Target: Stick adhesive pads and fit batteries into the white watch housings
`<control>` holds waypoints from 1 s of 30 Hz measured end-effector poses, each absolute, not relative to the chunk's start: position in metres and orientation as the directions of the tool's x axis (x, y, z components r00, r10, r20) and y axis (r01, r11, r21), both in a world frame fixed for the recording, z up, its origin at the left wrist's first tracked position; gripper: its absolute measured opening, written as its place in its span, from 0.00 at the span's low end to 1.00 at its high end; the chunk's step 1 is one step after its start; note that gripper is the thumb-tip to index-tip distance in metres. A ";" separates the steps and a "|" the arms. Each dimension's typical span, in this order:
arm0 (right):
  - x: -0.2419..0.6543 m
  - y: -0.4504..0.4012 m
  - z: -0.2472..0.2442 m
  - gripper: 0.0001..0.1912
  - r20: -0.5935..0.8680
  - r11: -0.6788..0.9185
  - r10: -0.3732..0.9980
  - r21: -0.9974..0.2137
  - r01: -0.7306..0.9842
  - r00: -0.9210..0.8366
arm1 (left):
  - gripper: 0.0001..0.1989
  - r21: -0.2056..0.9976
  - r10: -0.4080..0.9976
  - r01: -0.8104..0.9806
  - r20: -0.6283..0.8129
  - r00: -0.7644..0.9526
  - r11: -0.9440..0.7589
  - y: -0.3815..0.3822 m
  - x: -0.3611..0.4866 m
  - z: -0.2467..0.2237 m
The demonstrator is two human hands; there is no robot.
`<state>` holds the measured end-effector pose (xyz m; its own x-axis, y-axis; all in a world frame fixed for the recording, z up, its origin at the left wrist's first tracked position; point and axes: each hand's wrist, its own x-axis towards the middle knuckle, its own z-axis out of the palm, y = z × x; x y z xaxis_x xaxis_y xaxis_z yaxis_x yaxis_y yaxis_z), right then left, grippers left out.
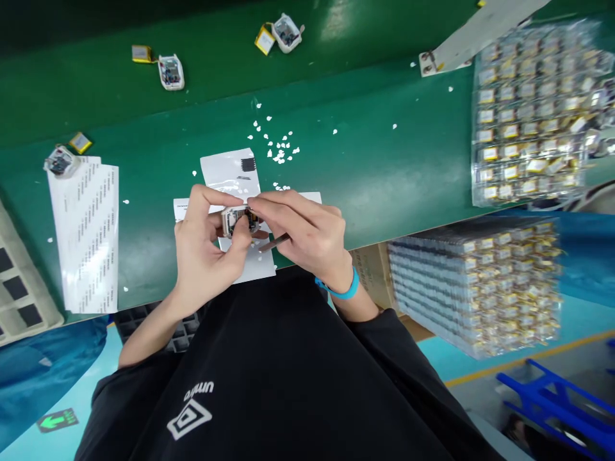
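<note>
Pinching a white-cased circuit module, the left hand meets the right hand, closed around tweezers.

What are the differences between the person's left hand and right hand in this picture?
The right hand wears a blue wristband, while the left hand shows no band. The right hand also has a thin tool under its fingers; the left hand holds no tool. Both hands grip the same small white case.
</note>
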<state>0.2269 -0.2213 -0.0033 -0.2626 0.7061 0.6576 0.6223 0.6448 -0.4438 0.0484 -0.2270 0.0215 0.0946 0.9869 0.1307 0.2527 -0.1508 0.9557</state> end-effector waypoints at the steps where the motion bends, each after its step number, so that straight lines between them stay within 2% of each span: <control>1: 0.226 -0.223 -0.003 0.17 0.650 0.639 0.712 -0.443 0.629 -0.266 | 0.07 0.959 0.986 0.234 0.144 0.087 -0.161 -0.228 0.049 0.021; 5: 0.228 -0.228 0.001 0.18 0.647 0.642 0.695 -0.360 0.677 -0.314 | 0.05 0.962 0.978 0.178 0.194 0.082 -0.206 -0.230 0.052 0.020; 7: 0.231 -0.228 0.006 0.21 0.630 0.665 0.694 -0.374 0.646 -0.349 | 0.04 0.951 0.970 0.194 0.240 0.037 -0.242 -0.231 0.053 0.019; 10: 0.235 -0.227 0.018 0.22 0.511 0.637 0.771 -0.607 0.475 -0.381 | 0.06 0.922 0.939 0.208 0.342 -0.038 -0.327 -0.232 0.055 0.016; 13: 0.233 -0.225 0.032 0.12 0.306 0.416 0.889 -0.849 0.325 -0.340 | 0.07 0.900 0.908 0.175 0.414 -0.060 -0.399 -0.236 0.057 0.015; 14: 0.231 -0.224 0.035 0.09 0.235 0.331 0.920 -0.895 0.301 -0.313 | 0.06 0.892 0.899 0.168 0.434 -0.058 -0.420 -0.238 0.057 0.015; 16: 0.226 -0.224 0.038 0.09 0.124 0.191 0.955 -0.953 0.237 -0.271 | 0.04 0.882 0.894 0.179 0.448 -0.032 -0.435 -0.242 0.054 0.016; 20: 0.223 -0.228 0.035 0.07 0.011 -0.001 0.964 -0.999 -0.043 -0.266 | 0.09 0.893 0.929 0.260 0.358 0.088 -0.369 -0.252 0.046 0.015; 23: 0.226 -0.233 0.028 0.04 -0.026 -0.062 0.980 -0.982 -0.176 -0.197 | 0.14 0.905 0.940 0.275 0.274 0.206 -0.324 -0.255 0.041 0.013; 25: 0.230 -0.235 0.019 0.05 -0.016 -0.048 0.984 -0.983 -0.177 -0.177 | 0.14 0.928 0.943 0.241 0.226 0.244 -0.285 -0.254 0.039 0.012; 27: 0.234 -0.234 0.009 0.14 -0.001 -0.023 0.989 -0.989 -0.146 -0.150 | 0.11 0.949 0.953 0.206 0.190 0.235 -0.240 -0.251 0.038 0.012; 30: 0.242 -0.230 -0.006 0.26 0.068 0.072 0.993 -0.997 -0.040 0.099 | 0.05 0.963 0.976 0.207 0.138 0.169 -0.172 -0.244 0.033 0.009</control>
